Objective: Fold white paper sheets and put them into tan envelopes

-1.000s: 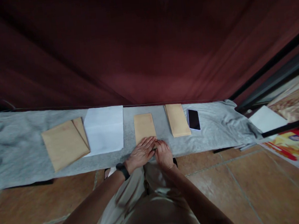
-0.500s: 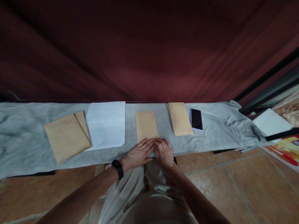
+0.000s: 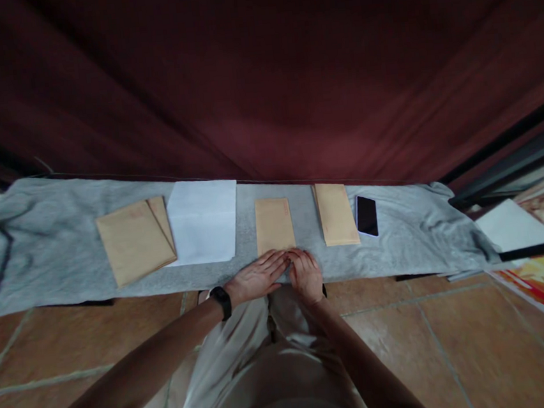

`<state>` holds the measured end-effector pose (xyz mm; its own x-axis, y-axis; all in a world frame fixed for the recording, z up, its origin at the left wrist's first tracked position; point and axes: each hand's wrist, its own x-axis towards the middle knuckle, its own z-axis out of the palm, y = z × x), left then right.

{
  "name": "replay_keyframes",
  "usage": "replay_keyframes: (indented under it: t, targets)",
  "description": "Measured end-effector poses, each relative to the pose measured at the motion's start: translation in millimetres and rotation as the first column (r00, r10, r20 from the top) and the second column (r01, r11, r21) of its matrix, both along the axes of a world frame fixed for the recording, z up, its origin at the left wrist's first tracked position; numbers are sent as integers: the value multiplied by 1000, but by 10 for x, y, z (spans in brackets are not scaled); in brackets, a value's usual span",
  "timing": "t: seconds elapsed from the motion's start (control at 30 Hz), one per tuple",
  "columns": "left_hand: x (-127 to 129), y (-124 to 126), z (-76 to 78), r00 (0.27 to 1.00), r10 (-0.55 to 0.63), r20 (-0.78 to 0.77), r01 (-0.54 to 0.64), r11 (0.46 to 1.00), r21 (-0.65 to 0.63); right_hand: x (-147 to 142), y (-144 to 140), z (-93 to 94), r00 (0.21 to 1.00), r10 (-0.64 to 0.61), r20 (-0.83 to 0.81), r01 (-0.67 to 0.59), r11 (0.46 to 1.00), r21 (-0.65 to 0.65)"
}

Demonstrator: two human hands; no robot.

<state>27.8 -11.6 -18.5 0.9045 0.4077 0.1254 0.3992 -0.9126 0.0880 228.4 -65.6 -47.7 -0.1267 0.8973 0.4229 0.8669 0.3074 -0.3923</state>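
A narrow brown envelope [image 3: 274, 223] lies lengthwise on the grey cloth [image 3: 54, 244] straight ahead. My left hand [image 3: 258, 276], with a black band on its wrist, lies flat with fingers apart over the envelope's near end. Beside it, my right hand [image 3: 306, 274] presses on the same near end with curled fingers, the two hands touching. The envelope's near edge is hidden under my hands.
Left of it lie a white sheet [image 3: 202, 221] and two overlapping brown envelopes [image 3: 135, 240]. To the right are another brown envelope [image 3: 336, 222] and a dark phone [image 3: 366, 216]. A dark red curtain [image 3: 260, 83] hangs behind. White paper [image 3: 512, 226] lies far right.
My hands stay on the envelope's near end. The view has shifted slightly, so everything sits a little further right and higher in the picture.
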Motion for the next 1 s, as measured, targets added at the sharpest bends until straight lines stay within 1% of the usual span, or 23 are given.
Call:
replay_keyframes:
  t: [0.33,0.4,0.47,0.57,0.63,0.7,0.77,0.87,1.0]
  targets:
    - [-18,-10,-10,999,25,38,-22,997,-69,1,-56,58,999,36,3,-36,999,2]
    - [-31,4,-11,999,22,49,-17,996,-88,-2,-33,60,1000,-9,-28,9,1000,-3]
    - [-44,29,-13,997,36,72,-27,993,-115,-16,27,60,992,-109,-66,109,994,-5]
    - [-46,86,-28,984,95,148,-71,984,-163,-53,168,63,962,-252,-107,253,967,-3]
    - [-31,127,-45,967,140,212,-101,977,-188,-77,267,68,945,-303,-126,306,952,1]
    - [-7,160,-58,951,175,255,-124,971,-206,-92,345,71,930,-333,-155,337,942,-1]
    - [17,183,-53,946,191,261,-138,968,-210,-93,394,71,920,-341,-191,345,938,-13]
    - [40,216,2,955,192,227,-150,971,-188,-75,430,73,916,-341,-209,339,940,-49]
    - [57,295,113,978,152,142,-136,984,-120,-56,488,110,920,-354,-169,339,934,-113]
